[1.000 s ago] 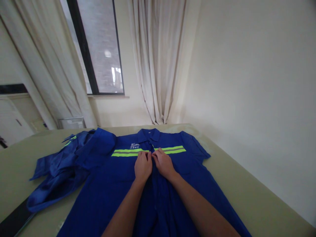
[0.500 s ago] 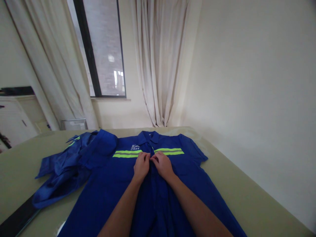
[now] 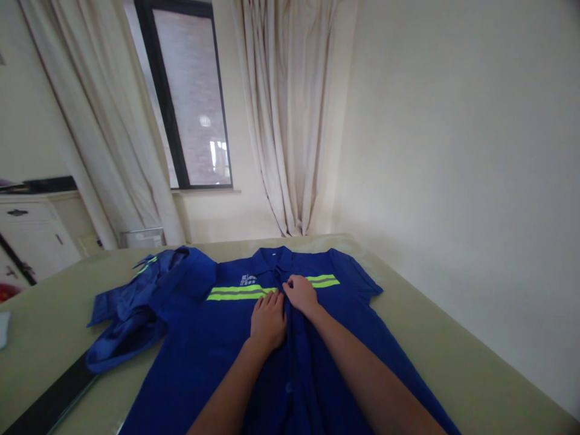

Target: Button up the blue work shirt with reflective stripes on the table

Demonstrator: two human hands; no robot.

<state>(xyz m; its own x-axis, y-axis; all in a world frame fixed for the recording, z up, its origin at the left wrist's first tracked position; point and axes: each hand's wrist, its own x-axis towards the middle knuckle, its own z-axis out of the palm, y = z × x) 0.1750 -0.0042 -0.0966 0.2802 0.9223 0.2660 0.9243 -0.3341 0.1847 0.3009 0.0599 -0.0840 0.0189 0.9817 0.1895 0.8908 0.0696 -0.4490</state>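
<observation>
A blue short-sleeved work shirt [image 3: 212,344] with a yellow-green and grey reflective stripe across the chest lies front up, its collar at the far side. My left hand [image 3: 268,321] rests on the shirt front beside the button placket, fingers fairly flat on the cloth at the stripe. Just above and to the right, my right hand [image 3: 301,295] is closed in a pinch on the placket edge, below the collar. Whether a button is between those fingertips is hidden. White lettering shows on the chest left of the collar.
A rumpled blue garment [image 3: 122,320] with reflective trim lies at the left, over part of a long dark flat object [image 3: 57,396]. All rest on a greenish table [image 3: 421,344]. A wall [image 3: 462,181] borders the right side; curtains [image 3: 290,121] hang behind.
My left hand has gone from a pinch at the placket to lying flatter on the shirt, slightly nearer me. My right hand has shifted slightly up the placket. The view has turned a little left.
</observation>
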